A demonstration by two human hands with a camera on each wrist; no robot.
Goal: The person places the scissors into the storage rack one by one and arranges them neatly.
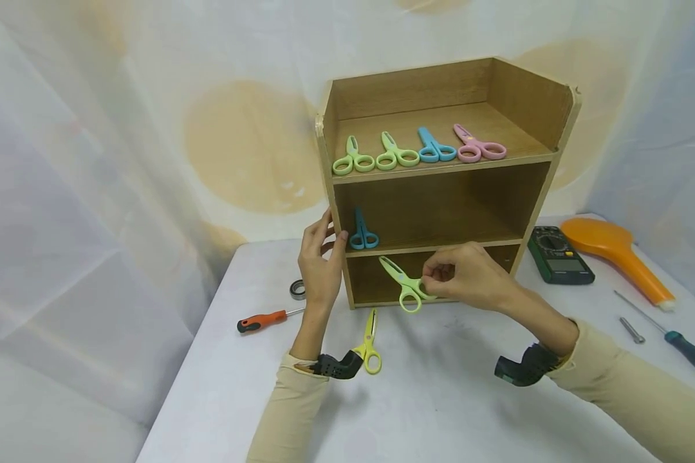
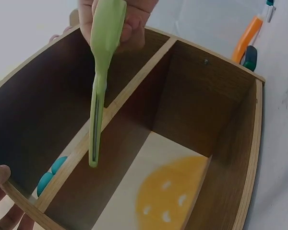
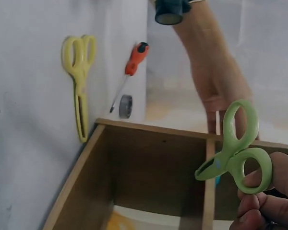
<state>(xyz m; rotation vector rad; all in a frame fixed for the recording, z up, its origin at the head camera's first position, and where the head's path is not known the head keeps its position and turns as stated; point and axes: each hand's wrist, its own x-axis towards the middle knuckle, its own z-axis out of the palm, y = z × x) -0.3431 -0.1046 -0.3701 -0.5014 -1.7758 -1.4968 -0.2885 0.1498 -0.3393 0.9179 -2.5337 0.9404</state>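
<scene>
My right hand (image 1: 473, 278) pinches light green scissors (image 1: 407, 281) by one finger loop, in front of the lower part of a wooden shelf (image 1: 443, 166). In the left wrist view, the scissors' blades point down across the shelf opening. My left hand (image 1: 320, 269) grips the shelf's left side panel, thumb on the front edge and fingers on the outer side. Just inside that panel, blue scissors (image 1: 359, 225) stand on the middle level. Two green scissors (image 1: 352, 151), blue scissors (image 1: 431, 143) and pink scissors (image 1: 469, 139) lie in a row on the top level.
Yellow scissors (image 1: 370, 328) lie on the white table before the shelf. Leftward are an orange screwdriver (image 1: 263, 320) and a bearing ring (image 1: 293, 294). At right lie a multimeter (image 1: 558, 256), an orange handled object (image 1: 614, 247), a bolt (image 1: 632, 330) and a dark green screwdriver (image 1: 692, 354).
</scene>
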